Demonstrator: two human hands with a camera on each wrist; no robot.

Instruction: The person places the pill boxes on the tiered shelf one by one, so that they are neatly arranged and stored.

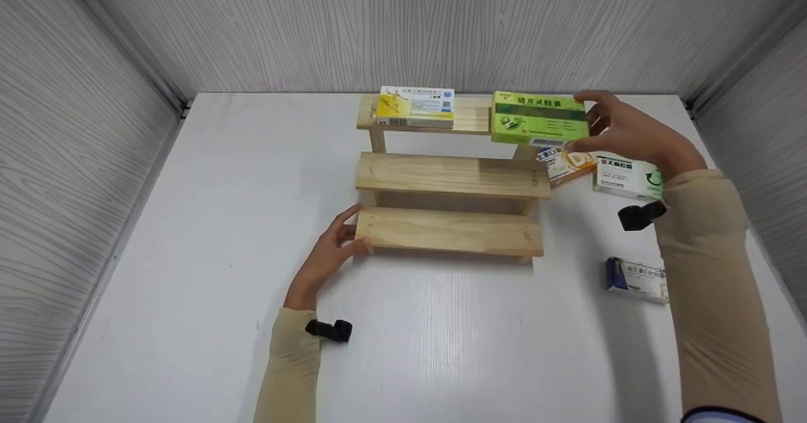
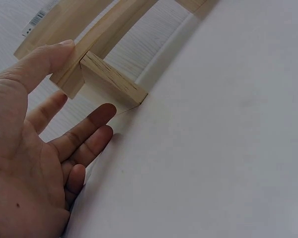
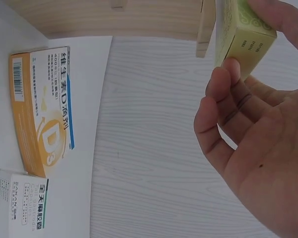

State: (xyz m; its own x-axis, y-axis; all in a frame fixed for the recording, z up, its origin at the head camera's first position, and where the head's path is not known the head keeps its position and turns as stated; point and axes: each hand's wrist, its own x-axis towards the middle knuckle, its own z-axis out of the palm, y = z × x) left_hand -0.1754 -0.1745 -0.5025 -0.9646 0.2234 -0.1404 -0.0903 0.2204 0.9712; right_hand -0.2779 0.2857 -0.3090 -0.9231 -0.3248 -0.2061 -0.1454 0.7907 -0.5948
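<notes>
A three-step wooden display rack [image 1: 454,174] stands on the white table. At the left end of its lowest step, my left hand [image 1: 328,253] holds the board between thumb and index finger; the left wrist view shows the other fingers off the wood. My right hand [image 1: 637,132] grips a green medicine box [image 1: 539,119] by its right end, at the right part of the top step. Whether that box touches the step, I cannot tell. In the right wrist view the fingers wrap the green box's end [image 3: 251,47]. A yellow and white medicine box [image 1: 416,106] leans back on the top step's left part.
Right of the rack lie an orange and white vitamin D box [image 1: 570,166] and a white and green capsule box [image 1: 627,177]. A blue and white box [image 1: 637,279] lies nearer, partly behind the right sleeve. Grey wood-grain panels [image 1: 403,32] enclose the table.
</notes>
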